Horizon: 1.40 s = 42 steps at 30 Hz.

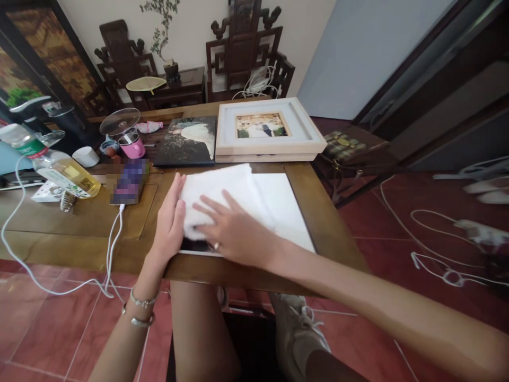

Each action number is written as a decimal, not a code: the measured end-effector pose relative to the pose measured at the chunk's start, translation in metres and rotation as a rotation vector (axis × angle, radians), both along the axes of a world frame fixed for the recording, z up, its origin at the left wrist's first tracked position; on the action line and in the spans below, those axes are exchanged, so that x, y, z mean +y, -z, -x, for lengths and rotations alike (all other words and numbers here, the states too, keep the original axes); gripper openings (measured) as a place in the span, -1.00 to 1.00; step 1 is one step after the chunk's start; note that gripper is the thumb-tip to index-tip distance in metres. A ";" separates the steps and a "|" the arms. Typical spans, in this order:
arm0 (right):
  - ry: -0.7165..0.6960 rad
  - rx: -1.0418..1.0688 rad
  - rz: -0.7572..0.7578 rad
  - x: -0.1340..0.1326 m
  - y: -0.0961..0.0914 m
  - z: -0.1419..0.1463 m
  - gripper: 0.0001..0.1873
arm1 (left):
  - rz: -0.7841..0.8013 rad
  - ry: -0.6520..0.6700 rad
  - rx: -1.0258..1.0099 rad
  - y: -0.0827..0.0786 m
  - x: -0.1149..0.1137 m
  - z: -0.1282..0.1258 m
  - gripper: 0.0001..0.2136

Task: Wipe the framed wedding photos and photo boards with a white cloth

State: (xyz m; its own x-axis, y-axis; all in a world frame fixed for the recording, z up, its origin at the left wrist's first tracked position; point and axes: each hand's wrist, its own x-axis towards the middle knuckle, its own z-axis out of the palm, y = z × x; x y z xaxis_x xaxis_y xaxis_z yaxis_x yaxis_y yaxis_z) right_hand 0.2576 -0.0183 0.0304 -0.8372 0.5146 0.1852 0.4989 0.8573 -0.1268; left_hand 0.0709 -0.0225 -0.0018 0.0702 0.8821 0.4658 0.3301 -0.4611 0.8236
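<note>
Left hand: open, fingers together, laid along the left edge of the white cloth; gripping nothing.
Right hand: open, fingers spread, pressed flat on top of the cloth, just beside the left hand; a ring shows on one finger.
White cloth: folded, soft, slightly rumpled; lies directly under both hands, over the near-left part of the flat white panel.
Flat white panel: rests on the table at its near edge; a dark corner shows just below the right hand.
Progress, as judged: the cloth-and-panel work looks partly done. The portion under the hands is covered, while the portion to the right of them lies bare.
Beyond the hands: framed photograph, dark photo print.
Left of the hands: white cable, bottle, pink cup.
</note>
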 end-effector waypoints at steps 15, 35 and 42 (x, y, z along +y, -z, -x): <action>0.148 0.217 0.060 0.011 0.002 -0.063 -0.70 | 0.001 0.069 0.466 -0.005 0.002 -0.005 -0.62; 0.361 0.289 0.199 0.054 0.001 -0.054 -0.63 | 0.013 0.055 0.488 -0.004 0.003 -0.003 -0.65; 0.472 0.295 0.034 0.032 0.015 -0.112 -0.71 | 0.016 0.041 0.475 -0.006 0.002 -0.004 -0.66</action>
State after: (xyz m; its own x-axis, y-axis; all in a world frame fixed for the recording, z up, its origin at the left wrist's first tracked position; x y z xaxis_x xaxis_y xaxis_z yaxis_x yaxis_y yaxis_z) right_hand 0.3693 0.0142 0.0150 -0.4298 0.8309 0.3533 0.7667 0.5425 -0.3432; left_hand 0.0751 -0.0203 0.0040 0.3067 0.8812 0.3597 0.6541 -0.4696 0.5929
